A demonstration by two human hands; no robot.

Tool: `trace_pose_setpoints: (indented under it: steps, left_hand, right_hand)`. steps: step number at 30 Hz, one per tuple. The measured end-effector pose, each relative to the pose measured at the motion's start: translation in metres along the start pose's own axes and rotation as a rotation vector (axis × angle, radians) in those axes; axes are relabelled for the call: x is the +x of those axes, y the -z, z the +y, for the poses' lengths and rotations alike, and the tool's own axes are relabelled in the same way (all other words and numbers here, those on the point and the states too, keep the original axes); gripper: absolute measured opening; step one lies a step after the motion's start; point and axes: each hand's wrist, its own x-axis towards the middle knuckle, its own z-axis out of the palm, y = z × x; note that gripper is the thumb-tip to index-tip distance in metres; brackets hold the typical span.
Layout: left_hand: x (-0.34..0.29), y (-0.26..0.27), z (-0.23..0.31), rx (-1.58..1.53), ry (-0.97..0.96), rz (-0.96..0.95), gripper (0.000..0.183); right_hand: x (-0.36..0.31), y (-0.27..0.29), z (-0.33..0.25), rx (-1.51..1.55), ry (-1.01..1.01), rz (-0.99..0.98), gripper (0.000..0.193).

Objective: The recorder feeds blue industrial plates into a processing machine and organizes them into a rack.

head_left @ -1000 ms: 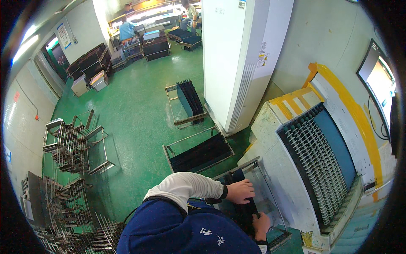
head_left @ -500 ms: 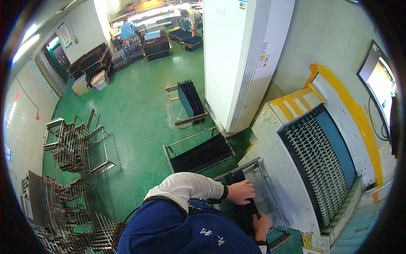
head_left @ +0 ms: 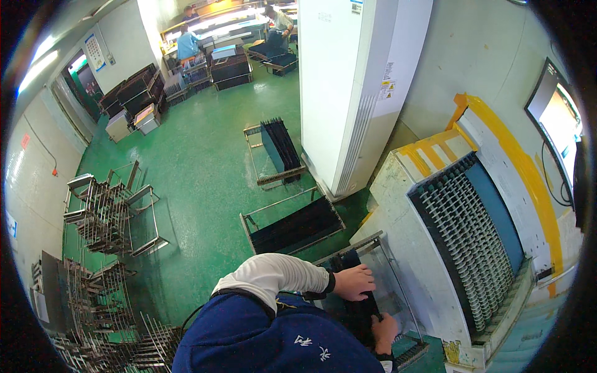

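Note:
Dark thin panels (head_left: pixel 353 260) stand packed in a metal rack low in front of me, beside the roller machine. My left hand (head_left: pixel 353 282) lies over their upper edges, its fingers bent round them. Closer to my body, my right hand (head_left: pixel 384 331) grips the near end of the same panels, thumb on the edge. My left forearm, in a pale sleeve, crosses over part of the rack. A metal rack bar (head_left: pixel 401 289) runs just right of the hands.
The roller machine (head_left: pixel 466 242) carries a blue-green panel (head_left: pixel 497 205) on my right. Two more panel racks (head_left: pixel 298 227) (head_left: pixel 280 146) stand ahead, by a tall white cabinet (head_left: pixel 339 93). Bare metal racks (head_left: pixel 102 211) crowd the left. Several people work at far benches.
My hands stay almost where they were on the panels. In the far background, a person who was bent over a rack now stands more upright, with a dark panel in front of them.

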Motion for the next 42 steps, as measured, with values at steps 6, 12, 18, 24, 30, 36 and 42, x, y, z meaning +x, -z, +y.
trace_pose_setpoints:
  steps: [6, 12, 18, 24, 30, 36, 42]
  left_hand:
    - [0.0, 0.001, -0.001, 0.005, 0.002, -0.02, 0.032]
    - [0.001, -0.004, -0.002, 0.013, 0.007, -0.035, 0.032]
    - [0.001, 0.001, -0.001, -0.004, 0.015, -0.048, 0.032]
    - [0.001, -0.004, -0.002, 0.004, 0.016, -0.024, 0.032]
    - [0.001, -0.001, -0.002, 0.002, 0.008, -0.029, 0.032]
    - [0.001, 0.001, -0.001, -0.008, 0.012, -0.023, 0.032]
    - [0.002, 0.0, -0.001, -0.008, 0.0, -0.017, 0.032]
  right_hand:
    - [-0.001, 0.005, -0.004, 0.042, -0.006, -0.008, 0.034]
    - [0.001, -0.002, 0.002, 0.014, -0.005, -0.01, 0.034]
    - [0.002, -0.005, 0.005, -0.002, 0.019, 0.015, 0.037]
    - [0.004, -0.004, 0.004, 0.003, -0.02, -0.035, 0.034]
    - [0.003, -0.002, 0.003, -0.009, -0.027, -0.038, 0.033]
    - [0.003, -0.004, 0.003, -0.028, -0.002, -0.023, 0.03]
    - [0.005, -0.01, 0.01, -0.028, 0.009, -0.01, 0.03]
